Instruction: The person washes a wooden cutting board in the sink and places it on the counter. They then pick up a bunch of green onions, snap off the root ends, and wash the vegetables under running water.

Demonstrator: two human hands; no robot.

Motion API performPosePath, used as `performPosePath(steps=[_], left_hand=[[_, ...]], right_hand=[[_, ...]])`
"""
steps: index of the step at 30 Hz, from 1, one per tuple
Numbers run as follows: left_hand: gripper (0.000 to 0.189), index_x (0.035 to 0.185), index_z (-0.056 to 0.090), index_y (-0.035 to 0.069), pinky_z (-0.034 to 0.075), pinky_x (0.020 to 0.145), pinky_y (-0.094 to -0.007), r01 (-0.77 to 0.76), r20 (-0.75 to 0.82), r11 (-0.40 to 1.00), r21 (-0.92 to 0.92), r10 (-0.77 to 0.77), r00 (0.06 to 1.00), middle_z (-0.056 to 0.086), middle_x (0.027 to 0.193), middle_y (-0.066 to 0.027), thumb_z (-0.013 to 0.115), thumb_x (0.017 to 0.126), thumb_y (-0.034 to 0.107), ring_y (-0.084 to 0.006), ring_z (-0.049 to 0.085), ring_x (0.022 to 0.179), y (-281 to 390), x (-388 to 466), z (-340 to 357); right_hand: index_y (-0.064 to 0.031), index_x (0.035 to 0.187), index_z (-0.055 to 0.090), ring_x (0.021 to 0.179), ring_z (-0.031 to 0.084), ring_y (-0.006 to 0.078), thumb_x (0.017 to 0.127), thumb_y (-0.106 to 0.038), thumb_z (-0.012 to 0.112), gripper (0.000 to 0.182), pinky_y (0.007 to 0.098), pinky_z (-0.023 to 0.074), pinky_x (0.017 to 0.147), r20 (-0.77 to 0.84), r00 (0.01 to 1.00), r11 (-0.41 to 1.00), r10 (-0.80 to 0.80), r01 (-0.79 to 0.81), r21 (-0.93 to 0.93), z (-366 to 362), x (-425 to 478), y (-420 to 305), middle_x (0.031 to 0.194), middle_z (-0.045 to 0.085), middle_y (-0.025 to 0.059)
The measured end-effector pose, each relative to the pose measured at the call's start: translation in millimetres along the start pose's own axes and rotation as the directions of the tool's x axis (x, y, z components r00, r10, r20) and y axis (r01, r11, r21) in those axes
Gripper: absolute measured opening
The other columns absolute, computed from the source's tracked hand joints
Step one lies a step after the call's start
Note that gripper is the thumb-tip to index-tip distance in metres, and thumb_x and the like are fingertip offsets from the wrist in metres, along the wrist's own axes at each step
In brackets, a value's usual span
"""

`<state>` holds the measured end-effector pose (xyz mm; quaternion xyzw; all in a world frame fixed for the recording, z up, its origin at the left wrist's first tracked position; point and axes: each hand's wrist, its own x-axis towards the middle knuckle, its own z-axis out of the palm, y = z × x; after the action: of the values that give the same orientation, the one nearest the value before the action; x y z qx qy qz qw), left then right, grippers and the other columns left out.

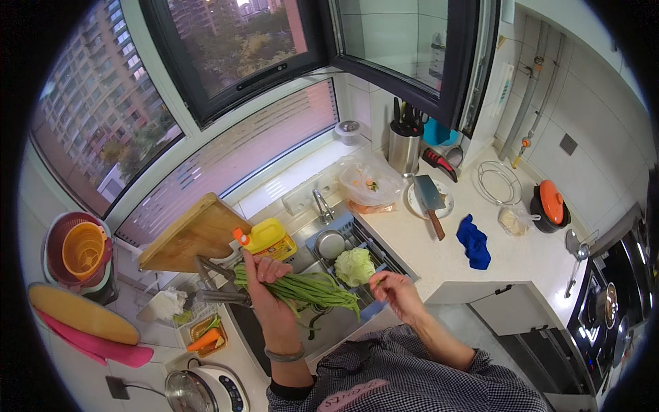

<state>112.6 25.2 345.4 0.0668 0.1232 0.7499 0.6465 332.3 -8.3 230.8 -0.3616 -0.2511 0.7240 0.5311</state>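
My left hand (270, 278) is closed around a bunch of long green beans (314, 292), held over the sink (329, 329) with the bean ends pointing right. To the right of the beans is my right hand (392, 293), its fingertips pinched together beside a pale green cabbage (354, 267); a small green bit shows at the fingertips. The cabbage rests on a blue-grey drying rack (368, 239) over the sink, next to a metal bowl (330, 244). The faucet (323, 207) stands behind the rack. One loose bean (312, 327) hangs lower down over the basin.
A yellow detergent bottle (270, 239) and a wooden cutting board (195, 234) stand behind my left hand. On the right counter, a cleaver (428, 194) lies across a plate, near a blue cloth (473, 242) and a knife block (404, 147). An open window (396, 51) overhangs the counter.
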Motion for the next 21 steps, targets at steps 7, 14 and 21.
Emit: performPosePath(steps=[7, 14, 21], left_hand=[[0.031, 0.076, 0.046, 0.009, 0.036, 0.051, -0.0211, 0.148, 0.13, 0.987, -0.066, -0.139, 0.982, 0.031, 0.055, 0.0052, 0.041, 0.098, 0.031, -0.0048, 0.034, 0.048, 6.0, 4.9, 16.8], [0.032, 0.077, 0.045, 0.008, 0.036, 0.051, -0.0216, 0.173, 0.184, 0.983, -0.062, -0.159, 0.97, 0.031, 0.055, 0.0052, 0.04, 0.098, 0.032, -0.0049, 0.033, 0.047, 5.4, 8.2, 21.1], [0.029, 0.077, 0.045, 0.011, 0.034, 0.05, -0.0199, 0.157, 0.138, 0.986, -0.06, -0.148, 0.979, 0.03, 0.055, 0.0069, 0.043, 0.097, 0.032, -0.0037, 0.03, 0.046, 0.1, 12.0, 26.5]], right_hand=[[0.0073, 0.102, 0.058, 0.061, 0.051, 0.0111, 0.087, -0.002, 0.043, 0.024, 0.0206, 0.0418, 0.055, 0.06, 0.995, 0.98, 0.074, -0.083, 0.183, -28.5, 9.7, 8.5, 0.074, 0.056, 0.0058], [0.0076, 0.109, 0.057, 0.064, 0.051, 0.011, 0.085, 0.001, 0.042, 0.028, 0.0207, 0.0443, 0.057, 0.057, 0.995, 0.99, 0.077, -0.084, 0.117, -14.1, 12.8, 13.9, 0.079, 0.057, 0.0056], [0.0072, 0.108, 0.057, 0.069, 0.056, 0.0104, 0.088, -0.004, 0.043, 0.027, 0.0188, 0.0476, 0.06, 0.007, 0.969, 0.968, 0.249, -0.249, -0.024, -33.2, 32.0, 47.9, 0.085, 0.06, 0.0069]])
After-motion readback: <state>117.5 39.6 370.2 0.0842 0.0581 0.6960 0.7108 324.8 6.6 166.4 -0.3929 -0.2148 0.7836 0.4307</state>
